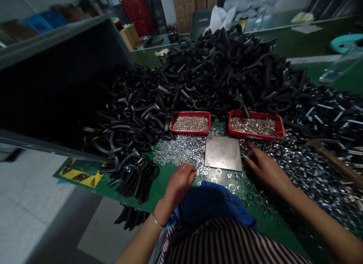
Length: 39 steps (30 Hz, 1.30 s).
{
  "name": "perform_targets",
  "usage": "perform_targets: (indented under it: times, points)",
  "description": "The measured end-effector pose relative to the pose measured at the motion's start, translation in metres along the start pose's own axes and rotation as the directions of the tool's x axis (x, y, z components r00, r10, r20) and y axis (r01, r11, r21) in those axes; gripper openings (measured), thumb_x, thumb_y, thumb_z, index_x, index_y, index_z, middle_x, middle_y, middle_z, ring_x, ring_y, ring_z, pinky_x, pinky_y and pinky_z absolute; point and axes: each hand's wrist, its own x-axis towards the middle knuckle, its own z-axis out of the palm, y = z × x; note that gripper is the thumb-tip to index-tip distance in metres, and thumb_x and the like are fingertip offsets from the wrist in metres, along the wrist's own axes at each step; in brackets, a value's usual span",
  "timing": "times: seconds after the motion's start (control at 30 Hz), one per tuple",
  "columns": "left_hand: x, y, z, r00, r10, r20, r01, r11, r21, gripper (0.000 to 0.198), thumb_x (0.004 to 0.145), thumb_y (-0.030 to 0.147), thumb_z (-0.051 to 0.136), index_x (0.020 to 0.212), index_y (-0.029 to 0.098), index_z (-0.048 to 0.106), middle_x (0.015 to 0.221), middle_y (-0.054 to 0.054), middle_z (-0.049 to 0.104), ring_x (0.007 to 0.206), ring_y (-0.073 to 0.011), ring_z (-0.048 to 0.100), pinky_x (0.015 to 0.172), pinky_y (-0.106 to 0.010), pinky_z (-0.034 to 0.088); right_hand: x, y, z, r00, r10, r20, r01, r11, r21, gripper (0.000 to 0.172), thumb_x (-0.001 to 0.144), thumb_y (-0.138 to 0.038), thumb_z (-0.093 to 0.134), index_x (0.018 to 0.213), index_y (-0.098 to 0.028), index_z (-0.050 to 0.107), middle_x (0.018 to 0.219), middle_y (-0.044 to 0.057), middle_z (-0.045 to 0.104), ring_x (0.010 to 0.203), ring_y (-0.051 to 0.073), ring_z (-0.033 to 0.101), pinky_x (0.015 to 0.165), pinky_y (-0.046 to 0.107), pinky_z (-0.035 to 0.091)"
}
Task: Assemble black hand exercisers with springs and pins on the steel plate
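My left hand [180, 182] is closed, its fingers curled together above the near edge of the washers. Whatever it holds, if anything, is hidden. To the right of a square metal plate [223, 153], my right hand [265, 166] has its fingers pinched together. A small shiny bit shows at its fingertips, too small to name, and a red piece [249, 144] lies just beyond them. Small washers [178, 148] spread left of the plate, and larger rings [231, 187] lie in front of it. Behind stand two red trays, one with tiny metal parts [191, 123], the other with small pins [253, 126].
A heap of black curved handles [227, 67] fills the back of the green table. On the left a large grey bin [116, 41] lies tipped toward it. A hammer [337, 162] rests on metal parts at right. A clear bottle [344, 63] lies farther back.
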Motion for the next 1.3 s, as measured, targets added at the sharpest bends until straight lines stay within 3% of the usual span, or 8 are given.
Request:
perform_targets:
  times: [0.23, 0.47, 0.6, 0.77, 0.97, 1.03, 1.13, 1.3]
  points:
    - [0.007, 0.02, 0.021, 0.998, 0.052, 0.043, -0.063, 0.942, 0.33, 0.02, 0.094, 0.009, 0.045, 0.103, 0.017, 0.06, 0.092, -0.009, 0.059, 0.088, -0.0234, 0.056, 0.082, -0.035, 0.046, 0.0, -0.002, -0.012, 0.99, 0.141, -0.026, -0.112, 0.873, 0.475, 0.056, 0.09, -0.041, 0.058, 0.142, -0.025, 0.046, 0.126, 0.01, 0.063, 0.086, 0.023, 0.066, 0.085, 0.042, 0.053]
    - [-0.002, 0.017, 0.021, 0.995, 0.056, 0.085, -0.079, 0.948, 0.307, 0.019, 0.091, 0.004, 0.047, 0.094, 0.019, 0.059, 0.094, -0.006, 0.057, 0.086, -0.0206, 0.055, 0.079, -0.032, 0.046, 0.0, -0.025, -0.022, 0.932, 0.14, 0.335, -0.335, -0.022, 0.942, 0.035, 0.088, -0.03, 0.068, 0.123, -0.027, 0.067, 0.108, 0.003, 0.067, 0.088, 0.012, 0.062, 0.086, 0.025, 0.055]
    - [-0.008, 0.011, 0.023, 0.997, 0.027, 0.071, -0.044, 0.966, 0.256, 0.016, 0.097, 0.014, 0.045, 0.097, 0.019, 0.06, 0.094, -0.006, 0.057, 0.089, -0.02, 0.056, 0.083, -0.034, 0.047, 0.0, -0.026, -0.01, 0.915, 0.135, 0.38, -0.338, -0.259, 0.905, 0.023, 0.083, -0.022, 0.075, 0.105, -0.023, 0.073, 0.098, 0.002, 0.067, 0.085, 0.009, 0.062, 0.088, 0.02, 0.054]
    - [-0.005, 0.008, 0.019, 0.997, 0.031, 0.069, -0.047, 0.971, 0.236, 0.016, 0.097, 0.015, 0.045, 0.093, 0.019, 0.06, 0.092, -0.006, 0.058, 0.089, -0.0217, 0.057, 0.082, -0.036, 0.048, 0.002, -0.023, 0.004, 0.921, 0.128, 0.368, -0.353, -0.125, 0.927, 0.019, 0.086, -0.035, 0.072, 0.098, -0.021, 0.071, 0.09, 0.002, 0.066, 0.072, 0.01, 0.059, 0.07, 0.024, 0.055]
    - [0.019, 0.013, 0.005, 0.977, -0.193, -0.095, 0.16, 0.946, -0.283, 0.016, 0.1, 0.03, 0.043, 0.106, 0.019, 0.052, 0.096, -0.006, 0.065, 0.084, -0.0197, 0.064, 0.079, -0.036, 0.051, 0.018, -0.009, -0.011, 0.98, 0.169, -0.103, -0.061, 0.753, 0.655, 0.032, 0.083, -0.054, 0.068, 0.09, -0.023, 0.068, 0.085, 0.005, 0.066, 0.069, 0.018, 0.061, 0.063, 0.032, 0.051]
    - [0.035, 0.024, 0.001, 0.965, -0.255, -0.068, 0.192, 0.855, -0.481, 0.017, 0.098, 0.035, 0.047, 0.105, 0.02, 0.052, 0.088, -0.003, 0.065, 0.07, -0.016, 0.063, 0.069, -0.03, 0.05, 0.023, -0.006, -0.017, 0.958, 0.138, -0.25, 0.004, 0.868, 0.496, 0.034, 0.081, -0.055, 0.07, 0.087, -0.022, 0.066, 0.1, 0.009, 0.068, 0.078, 0.021, 0.065, 0.069, 0.034, 0.051]
    - [0.065, 0.051, 0.002, 0.983, -0.182, 0.005, 0.13, 0.68, -0.721, 0.019, 0.092, 0.037, 0.057, 0.097, 0.019, 0.058, 0.079, 0.0, 0.065, 0.061, -0.0124, 0.06, 0.061, -0.025, 0.048, 0.025, -0.01, -0.016, 0.972, 0.199, -0.125, -0.078, 0.776, 0.625, 0.034, 0.088, -0.056, 0.06, 0.091, -0.023, 0.059, 0.074, 0.003, 0.068, 0.051, 0.015, 0.057, 0.051, 0.029, 0.046]
    - [0.113, 0.087, 0.034, 0.988, -0.055, 0.142, 0.152, 0.307, -0.94, 0.029, 0.085, 0.04, 0.066, 0.1, 0.016, 0.065, 0.073, -0.002, 0.068, 0.065, -0.0138, 0.065, 0.063, -0.025, 0.05, 0.022, -0.021, -0.005, 0.968, 0.152, 0.201, -0.244, 0.382, 0.891, 0.032, 0.087, -0.052, 0.065, 0.091, -0.021, 0.059, 0.063, -0.002, 0.066, 0.039, 0.009, 0.047, 0.041, 0.023, 0.04]
